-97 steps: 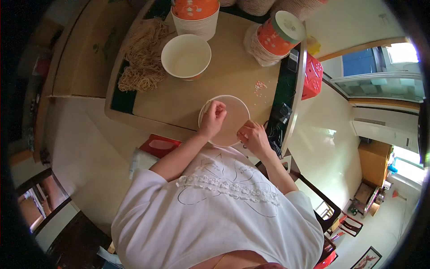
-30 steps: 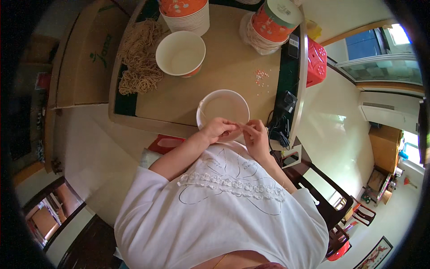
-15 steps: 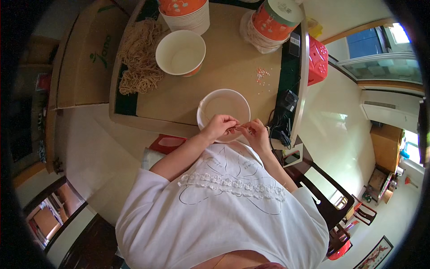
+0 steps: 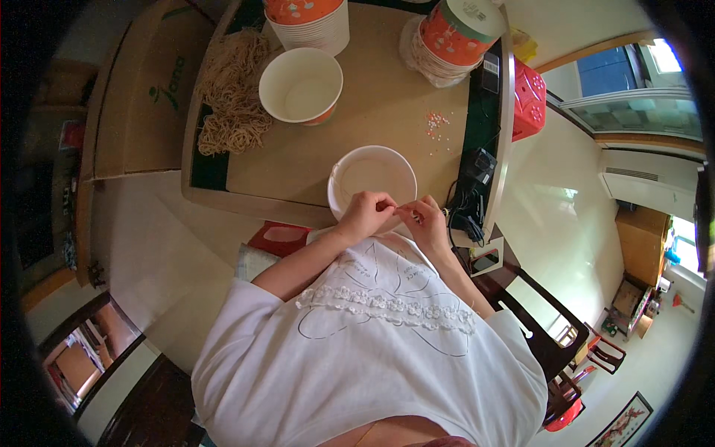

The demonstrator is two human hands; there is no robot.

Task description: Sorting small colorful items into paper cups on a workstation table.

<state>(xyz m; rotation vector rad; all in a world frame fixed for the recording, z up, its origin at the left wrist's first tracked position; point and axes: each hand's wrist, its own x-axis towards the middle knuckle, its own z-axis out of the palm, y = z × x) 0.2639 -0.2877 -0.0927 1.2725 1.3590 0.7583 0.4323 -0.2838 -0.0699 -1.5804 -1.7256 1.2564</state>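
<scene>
Over the near rim of a white paper tub (image 4: 339,186) at the table's front edge, my two hands meet. My left hand (image 4: 365,216) is closed in a pinch, its fingertips against those of my right hand (image 4: 424,227). The right hand is pinched too, and a small pale bit shows by its fingers. What lies between the fingertips is too small to make out. A tangled heap of tan string (image 4: 234,93) covers the table's left side. Small orange and white beads (image 4: 436,123) lie scattered to the right of the tub.
A second white tub (image 4: 302,86) stands farther back, before a stack of orange-printed tubs (image 4: 316,30). Another orange tub (image 4: 454,33) is at the back right. Black adapters and cables (image 4: 469,216) run along the right edge. A cardboard box (image 4: 141,97) flanks the table's left.
My left hand has turned slightly and its fingertips have drawn closer together. The brownish strand seen between the hands before is now barely visible. The tubs, string and beads stay put.
</scene>
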